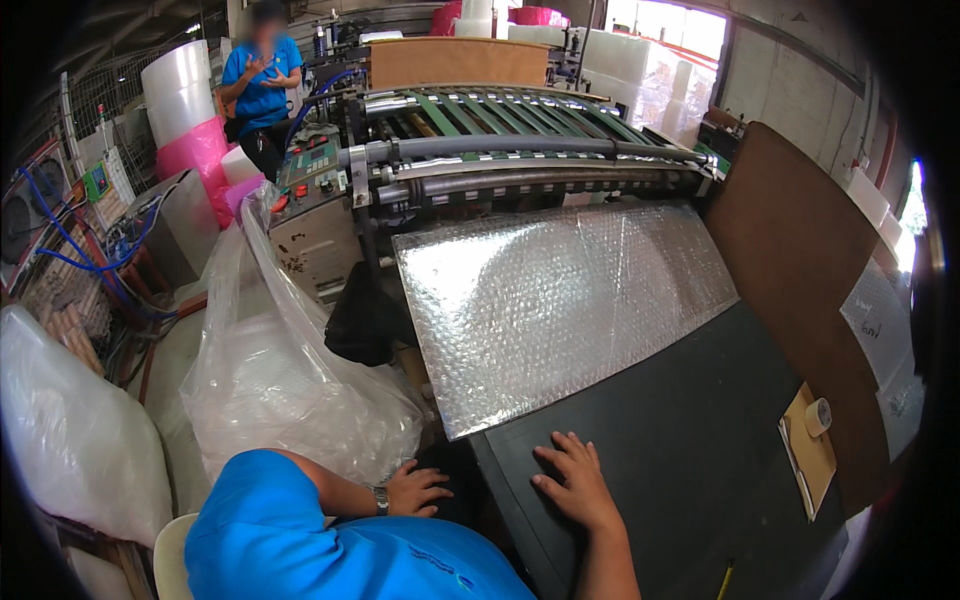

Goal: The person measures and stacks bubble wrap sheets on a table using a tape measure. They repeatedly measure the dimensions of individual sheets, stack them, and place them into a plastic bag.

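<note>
My right hand (pixel 575 482) lies flat on the black tabletop (pixel 650 460), fingers stretched out, with nothing in it. Just beyond its fingertips is the near edge of a clear bubble wrap sheet (pixel 560 310), which slopes down from under the machine onto the table. Beside the table's left edge rests my left hand (pixel 418 490), apparently on my dark-clothed lap; its fingers are spread and it holds nothing. A large clear plastic bag (pixel 300 400) stands open-topped to the left of it, with clear plastic material inside.
A roller machine (pixel 520 150) with green belts fills the back. Its control panel (pixel 312 165) stands at its left, near a person in a blue shirt (pixel 265 80). Brown board (pixel 800 270) borders the table's right; a tape roll (pixel 818 417) sits on a notepad (pixel 806 455). A filled bag (pixel 80 430) lies far left.
</note>
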Demonstrator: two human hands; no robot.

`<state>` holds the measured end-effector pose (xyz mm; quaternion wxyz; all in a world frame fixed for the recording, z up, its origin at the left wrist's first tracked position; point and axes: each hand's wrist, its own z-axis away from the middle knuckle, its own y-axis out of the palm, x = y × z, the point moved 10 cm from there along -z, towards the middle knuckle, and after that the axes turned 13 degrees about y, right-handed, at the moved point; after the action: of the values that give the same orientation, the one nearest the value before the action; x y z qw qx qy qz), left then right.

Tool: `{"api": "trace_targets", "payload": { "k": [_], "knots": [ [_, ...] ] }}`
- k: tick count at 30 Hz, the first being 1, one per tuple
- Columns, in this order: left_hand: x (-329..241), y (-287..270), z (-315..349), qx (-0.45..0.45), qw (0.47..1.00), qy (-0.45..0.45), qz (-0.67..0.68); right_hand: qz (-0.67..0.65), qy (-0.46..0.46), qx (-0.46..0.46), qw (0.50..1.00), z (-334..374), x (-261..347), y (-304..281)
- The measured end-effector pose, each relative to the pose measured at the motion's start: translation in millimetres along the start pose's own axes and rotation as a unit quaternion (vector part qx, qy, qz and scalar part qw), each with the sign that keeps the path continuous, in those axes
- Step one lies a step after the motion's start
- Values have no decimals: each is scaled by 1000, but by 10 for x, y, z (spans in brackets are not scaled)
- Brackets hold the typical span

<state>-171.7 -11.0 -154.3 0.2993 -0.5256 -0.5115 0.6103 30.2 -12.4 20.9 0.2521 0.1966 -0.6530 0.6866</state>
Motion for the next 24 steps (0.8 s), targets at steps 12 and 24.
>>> {"api": "trace_targets", "payload": {
  "k": [12, 24],
  "knots": [
    [13, 42, -8, 12, 1000, 2, -5, -2, 5, 2, 1000, 5, -9, 4],
    [11, 52, -5, 4, 1000, 2, 4, 2, 3, 1, 1000, 5, -14, 4]
  ]
}}
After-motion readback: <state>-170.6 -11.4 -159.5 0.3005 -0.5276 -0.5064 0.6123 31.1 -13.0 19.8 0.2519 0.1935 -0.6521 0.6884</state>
